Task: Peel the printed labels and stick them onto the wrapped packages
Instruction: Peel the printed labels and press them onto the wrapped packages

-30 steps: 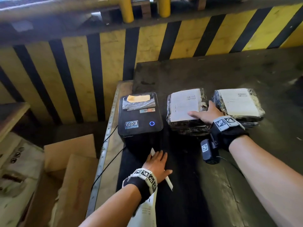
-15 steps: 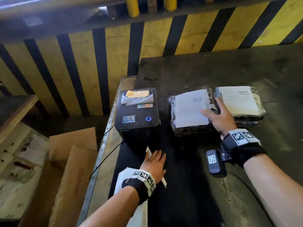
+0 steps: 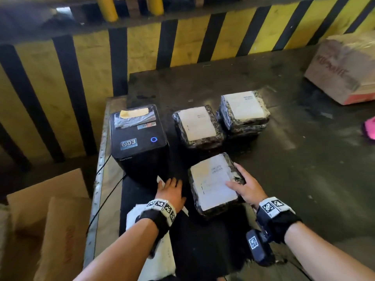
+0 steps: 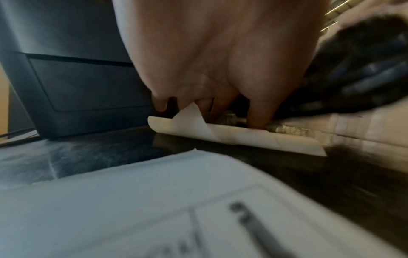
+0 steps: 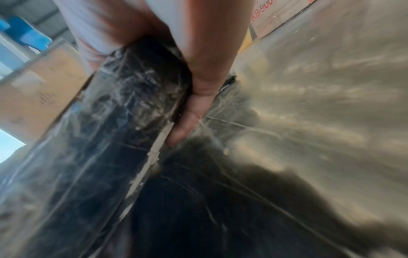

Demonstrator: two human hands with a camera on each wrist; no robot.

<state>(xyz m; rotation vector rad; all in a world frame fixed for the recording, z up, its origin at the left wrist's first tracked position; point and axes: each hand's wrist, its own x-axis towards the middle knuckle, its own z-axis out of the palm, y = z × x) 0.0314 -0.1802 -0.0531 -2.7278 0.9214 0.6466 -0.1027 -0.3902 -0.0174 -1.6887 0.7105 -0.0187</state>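
Dark table [image 3: 284,151] — right hand [image 3: 246,187] grips nearest package [image 3: 213,183]; left hand [image 3: 171,192] flat on label strip [image 4: 240,137].

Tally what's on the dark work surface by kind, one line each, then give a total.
Wrapped packages with white labels: 3, nearest, middle, far right
Black label printer: 1
Cardboard box: 1
Pink object, cut off at the frame edge: 1
Total: 6
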